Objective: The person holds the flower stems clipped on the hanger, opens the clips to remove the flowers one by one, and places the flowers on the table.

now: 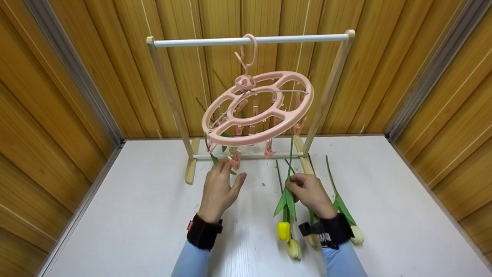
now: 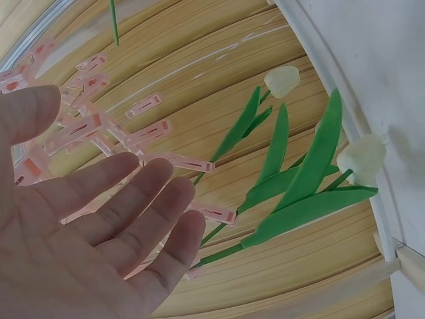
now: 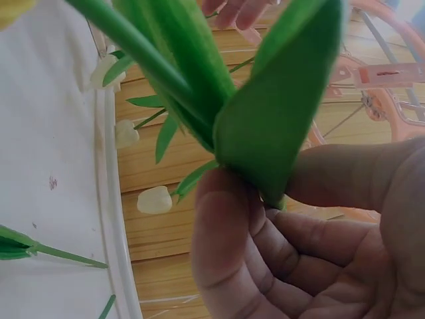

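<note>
My right hand (image 1: 312, 194) pinches the green stem of a yellow tulip (image 1: 283, 231) beside its leaves. The flower hangs down and the stem points up toward the rim of a pink round clip hanger (image 1: 238, 141). My left hand (image 1: 221, 189) is raised below the hanger's front left, fingers extended and holding nothing. Near its fingertips hangs a pink clip (image 1: 235, 159). In the left wrist view, white tulips (image 2: 362, 159) hang head-down among the pink clips (image 2: 149, 133). The right wrist view shows the held tulip's leaf (image 3: 279, 100) close up, partly covering the fingers.
A rack with a white top bar (image 1: 200, 41) and wooden legs (image 1: 333, 77) carries the hanger by its hook (image 1: 251, 50). Loose tulips lie on the white table (image 1: 127, 215), including one pale tulip (image 1: 294, 249) and another white tulip (image 1: 356, 234) by the right wrist.
</note>
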Action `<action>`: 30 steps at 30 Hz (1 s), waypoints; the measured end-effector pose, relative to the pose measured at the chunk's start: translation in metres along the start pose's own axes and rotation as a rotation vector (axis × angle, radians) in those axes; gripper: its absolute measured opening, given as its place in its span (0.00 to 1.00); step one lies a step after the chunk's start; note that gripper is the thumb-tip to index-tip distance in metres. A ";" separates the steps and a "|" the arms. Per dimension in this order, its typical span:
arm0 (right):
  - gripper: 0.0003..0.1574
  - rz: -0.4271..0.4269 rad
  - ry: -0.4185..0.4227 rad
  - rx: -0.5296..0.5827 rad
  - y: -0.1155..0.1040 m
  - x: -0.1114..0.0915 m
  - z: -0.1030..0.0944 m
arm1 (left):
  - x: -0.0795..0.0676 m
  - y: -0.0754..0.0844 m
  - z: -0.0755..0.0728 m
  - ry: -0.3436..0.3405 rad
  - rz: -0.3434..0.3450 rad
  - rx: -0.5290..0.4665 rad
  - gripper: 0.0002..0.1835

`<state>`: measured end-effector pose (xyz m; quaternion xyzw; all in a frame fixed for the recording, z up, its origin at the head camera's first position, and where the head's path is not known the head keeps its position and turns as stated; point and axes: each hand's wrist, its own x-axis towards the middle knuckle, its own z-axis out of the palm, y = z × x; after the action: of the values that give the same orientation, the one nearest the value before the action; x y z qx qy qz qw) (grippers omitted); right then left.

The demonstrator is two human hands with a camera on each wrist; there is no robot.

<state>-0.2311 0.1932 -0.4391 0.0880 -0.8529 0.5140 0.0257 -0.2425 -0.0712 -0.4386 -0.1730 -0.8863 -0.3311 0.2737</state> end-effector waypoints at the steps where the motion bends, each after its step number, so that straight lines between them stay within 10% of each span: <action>1: 0.09 -0.001 -0.006 -0.011 0.001 0.000 0.001 | 0.000 0.000 0.000 0.001 0.004 0.003 0.19; 30: 0.08 -0.040 -0.213 -0.155 0.018 0.006 0.030 | -0.002 -0.010 0.008 -0.003 0.013 0.043 0.22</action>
<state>-0.2385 0.1746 -0.4680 0.1566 -0.8859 0.4340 -0.0480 -0.2483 -0.0733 -0.4496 -0.1734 -0.8924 -0.3100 0.2783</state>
